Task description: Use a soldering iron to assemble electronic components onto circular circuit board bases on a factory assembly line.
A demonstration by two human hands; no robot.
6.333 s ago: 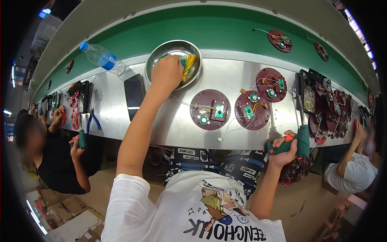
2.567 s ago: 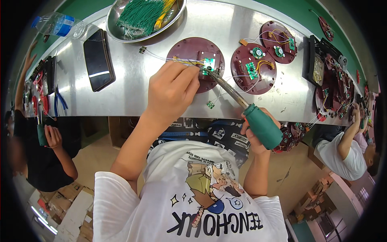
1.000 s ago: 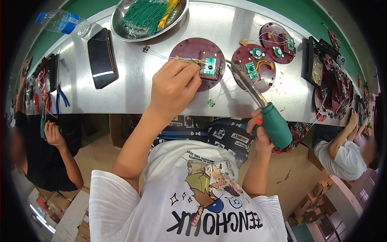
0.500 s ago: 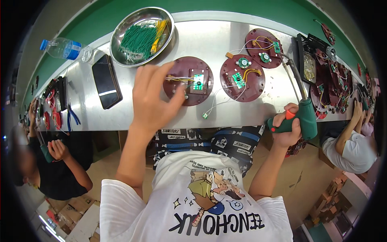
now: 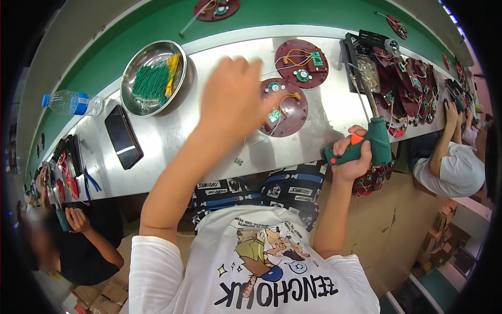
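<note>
My right hand [image 5: 351, 163] is wrapped around the handle of a green soldering gun [image 5: 380, 142] with an orange trigger, its long metal tip pointing up and away. My left hand [image 5: 232, 97], blurred by motion, is over the metal table with thumb and fingers apart and nothing visible between them. Its thumb overlaps the left side of a round maroon plastic housing [image 5: 294, 116] carrying a green circuit board, a small speaker and yellow and white wires. Behind it lies a similar housing [image 5: 316, 78]. A small green board [image 5: 238, 161] rests near the front edge.
A steel bowl [image 5: 124, 90] holds green and yellow wires. Left of it are a phone [image 5: 123, 137] and a plastic bottle [image 5: 68, 102]. Another maroon housing [image 5: 224, 11] lies on the green belt [image 5: 251, 17]. More housings [image 5: 418, 86] are piled at right. People sit on both sides.
The housing that was beside my left hand is gone from that spot, and one now lies on the green belt. My left hand moved rightward to the neighbouring housing. The view shifted.
</note>
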